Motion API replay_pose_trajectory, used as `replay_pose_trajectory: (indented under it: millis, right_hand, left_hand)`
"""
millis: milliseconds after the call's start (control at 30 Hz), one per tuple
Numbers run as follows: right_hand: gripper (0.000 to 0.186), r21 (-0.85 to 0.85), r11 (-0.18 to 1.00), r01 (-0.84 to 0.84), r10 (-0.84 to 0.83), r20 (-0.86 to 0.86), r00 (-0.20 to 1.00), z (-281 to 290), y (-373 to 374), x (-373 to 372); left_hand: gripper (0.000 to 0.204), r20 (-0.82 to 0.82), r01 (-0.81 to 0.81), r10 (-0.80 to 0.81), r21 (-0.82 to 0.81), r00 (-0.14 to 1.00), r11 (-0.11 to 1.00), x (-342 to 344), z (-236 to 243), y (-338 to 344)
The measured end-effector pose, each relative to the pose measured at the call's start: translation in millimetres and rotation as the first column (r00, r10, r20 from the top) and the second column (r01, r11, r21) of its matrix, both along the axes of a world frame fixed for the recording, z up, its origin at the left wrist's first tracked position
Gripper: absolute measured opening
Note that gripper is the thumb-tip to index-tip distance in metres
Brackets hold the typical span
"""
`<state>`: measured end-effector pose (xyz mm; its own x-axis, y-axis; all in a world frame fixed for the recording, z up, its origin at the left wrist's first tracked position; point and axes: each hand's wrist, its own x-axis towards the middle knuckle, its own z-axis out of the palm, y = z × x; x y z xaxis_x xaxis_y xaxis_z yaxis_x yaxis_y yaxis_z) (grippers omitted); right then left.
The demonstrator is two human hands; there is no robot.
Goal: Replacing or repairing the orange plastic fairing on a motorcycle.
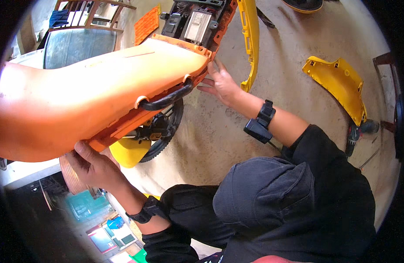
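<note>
A long, smooth orange motorcycle body panel (101, 87) stretches across the left and middle, with a black grab handle (169, 98) along its near side. My left hand (94, 168) is at the panel's lower edge, its thumb against the outside and its other fingers partly hidden beneath. At the panel's right end, my right hand (221, 83) reaches its side edge with fingers spread, some tips hidden there. Just beyond that hand, an open orange compartment holds a silver finned electronic box (197, 27) and black parts. A black strap device sits on each forearm.
A knobby wheel (167, 131) and yellow fender (129, 151) show below the panel. A long yellow trim piece (250, 44) stands right of the compartment. On the floor lie a curved yellow panel (337, 83) and a power drill (357, 133). A dark cap (263, 188) fills the lower middle.
</note>
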<state>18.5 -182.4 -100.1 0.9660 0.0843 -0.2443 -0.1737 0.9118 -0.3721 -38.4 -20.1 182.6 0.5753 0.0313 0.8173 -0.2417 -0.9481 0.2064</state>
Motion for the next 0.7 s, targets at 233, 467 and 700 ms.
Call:
replay_pose_trajectory:
  millis: [233,467,700]
  right_hand:
    - [0.096,0.0,1.0,0.0,0.0,0.068,0.998,-6,2,4]
    - [0.099,-0.03,0.999,0.038,-0.039,-0.057,0.998,1,6,11]
    - [0.087,0.041,0.998,0.046,-0.044,-0.063,0.997,0,9,14]
  left_hand:
    - [0.034,-0.106,-0.106,0.106,0.004,0.989,0.994,-1,13,-2]
    - [0.044,-0.038,-0.131,0.134,0.071,0.99,0.989,4,10,-1]
    - [0.038,-0.054,-0.165,0.166,0.015,0.985,0.986,0,11,-11]
